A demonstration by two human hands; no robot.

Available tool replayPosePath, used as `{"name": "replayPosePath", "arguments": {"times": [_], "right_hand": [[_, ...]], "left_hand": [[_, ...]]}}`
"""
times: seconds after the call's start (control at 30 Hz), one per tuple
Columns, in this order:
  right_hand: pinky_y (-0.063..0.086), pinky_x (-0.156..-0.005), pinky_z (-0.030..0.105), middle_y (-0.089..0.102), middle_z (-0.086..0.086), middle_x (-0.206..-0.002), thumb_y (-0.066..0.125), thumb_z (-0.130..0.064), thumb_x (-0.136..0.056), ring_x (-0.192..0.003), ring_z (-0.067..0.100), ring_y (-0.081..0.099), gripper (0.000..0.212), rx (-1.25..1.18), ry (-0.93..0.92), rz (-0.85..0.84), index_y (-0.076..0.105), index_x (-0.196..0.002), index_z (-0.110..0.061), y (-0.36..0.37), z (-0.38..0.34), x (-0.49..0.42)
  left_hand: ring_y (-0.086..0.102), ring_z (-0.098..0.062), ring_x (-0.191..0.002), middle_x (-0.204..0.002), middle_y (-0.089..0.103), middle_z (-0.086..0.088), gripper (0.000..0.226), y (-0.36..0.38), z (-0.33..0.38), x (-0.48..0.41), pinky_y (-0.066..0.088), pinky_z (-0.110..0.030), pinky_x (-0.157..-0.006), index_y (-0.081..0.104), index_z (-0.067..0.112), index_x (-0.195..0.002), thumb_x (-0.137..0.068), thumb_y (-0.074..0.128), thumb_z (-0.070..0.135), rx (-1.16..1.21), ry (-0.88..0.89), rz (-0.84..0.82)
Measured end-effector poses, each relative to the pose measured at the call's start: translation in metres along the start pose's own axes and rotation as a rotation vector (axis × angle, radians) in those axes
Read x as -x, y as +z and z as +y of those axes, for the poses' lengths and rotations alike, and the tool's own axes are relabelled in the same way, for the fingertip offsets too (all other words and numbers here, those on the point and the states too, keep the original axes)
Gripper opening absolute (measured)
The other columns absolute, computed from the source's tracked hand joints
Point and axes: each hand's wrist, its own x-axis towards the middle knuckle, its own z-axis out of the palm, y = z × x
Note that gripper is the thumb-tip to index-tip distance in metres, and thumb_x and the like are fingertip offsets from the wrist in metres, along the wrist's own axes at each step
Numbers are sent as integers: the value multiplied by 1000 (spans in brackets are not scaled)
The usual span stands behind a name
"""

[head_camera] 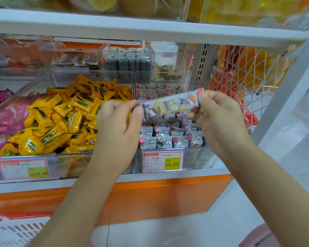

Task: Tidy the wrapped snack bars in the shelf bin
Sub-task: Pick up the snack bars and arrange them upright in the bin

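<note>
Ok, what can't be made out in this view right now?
Head view only.
Held snack bar: both ends covered by the left hand and right hand.
Shelf bin: its left side hidden behind the left hand.
Price tag: small print too blurred; only 15.80 reads.
Top shelf goods: cut off by the upper edge, blurred.

Both hands are bare: the left hand (119, 125) and the right hand (219, 120) have short, rounded fingernails. The left forearm (75, 196) and the right forearm (268, 184) are uncovered. A dusty-pink rounded patch (257, 236) at the bottom edge is too blurred to identify.
</note>
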Motion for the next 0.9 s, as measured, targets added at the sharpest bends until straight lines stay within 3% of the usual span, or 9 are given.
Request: {"name": "replayPosePath", "arguments": {"times": [0.1, 0.17, 0.27, 0.43, 0.67, 0.9], "right_hand": [[51, -58, 18, 57, -4, -53, 48, -8, -96, -52, 8, 55, 30, -133, 87, -52, 52, -66, -9, -2, 4, 12], [53, -59, 18, 57, -4, -51, 50, -7, -94, -53, 8, 58, 25, -188, 110, -86, 53, -69, -6, -2, 4, 17], [55, -63, 18, 63, 0, -58, 61, -9, -78, -58, 10, 63, 7, -273, 161, -174, 59, -76, -2, -4, 3, 23], [55, -62, 17, 69, 8, -69, 63, -2, -64, -64, 15, 69, 24, -331, 227, -240, 59, -88, 3, -5, 3, 26], [55, -58, 19, 69, 8, -65, 64, 1, -61, -61, 17, 69, 26, -348, 249, -175, 59, -87, 1, -5, 6, 23], [54, -55, 19, 65, 9, -72, 57, 6, -84, -58, 13, 65, 21, -291, 262, -51, 61, -104, 1, -12, 8, 18]], "left_hand": [[40, -10, -97, -90, 46, 2, 25, 1, 2, 0, 31, -17, -79, 59, 22, -92, -97, 35, 27, 73, 5, -16], [42, -5, -91, -88, 49, 8, 23, 1, 5, 1, 34, -10, -76, 57, 24, -89, -98, 35, 26, 118, -13, 19], [52, 1, -75, -79, 59, 13, 27, 1, 6, 3, 42, -19, -65, 58, 24, -87, -98, 34, 30, 277, -115, 54], [38, -4, -46, -54, 50, 7, 30, -1, 4, 2, 32, -22, -45, 55, 22, -78, -97, 36, 33, 463, -311, 99], [29, -4, -36, -43, 42, 8, 33, -4, 3, 1, 24, -19, -38, 59, 14, -85, -99, 36, 34, 518, -366, 82], [37, -4, -46, -57, 51, 7, 23, -9, 0, 0, 32, -15, -43, 62, 17, -96, -99, 39, 15, 757, -404, -241]]}}
